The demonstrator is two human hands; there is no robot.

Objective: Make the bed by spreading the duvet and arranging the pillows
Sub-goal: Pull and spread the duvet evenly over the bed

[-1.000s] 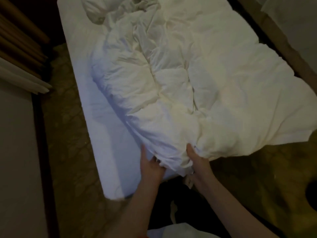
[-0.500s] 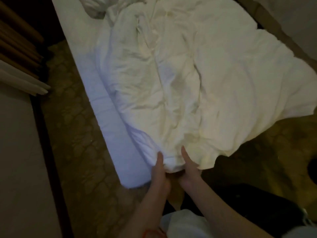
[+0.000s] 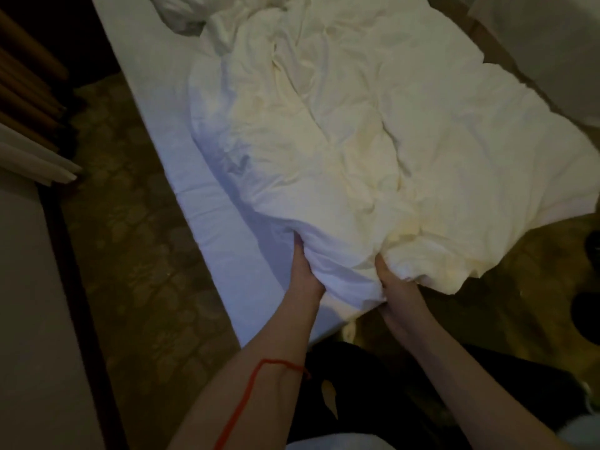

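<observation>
A crumpled white duvet (image 3: 373,131) lies bunched over the bed, its near edge hanging past the foot. My left hand (image 3: 303,274) grips the duvet's near edge from below, fingers buried in the fabric. My right hand (image 3: 394,282) grips the same edge a little to the right, its fingers hidden under the folds. A white pillow (image 3: 181,14) sits at the top left of the bed, partly under the duvet. The mattress sheet (image 3: 194,177) shows bare along the left side.
Patterned carpet (image 3: 130,254) runs along the bed's left side. A pale wall with dark trim (image 3: 29,319) stands at far left, with wooden slats (image 3: 26,79) above it. A second bed or furniture edge (image 3: 535,43) lies at the upper right.
Both hands have spread apart along the duvet's near edge and taken a fresh grip. The duvet lies flatter and further toward the foot of the bed.
</observation>
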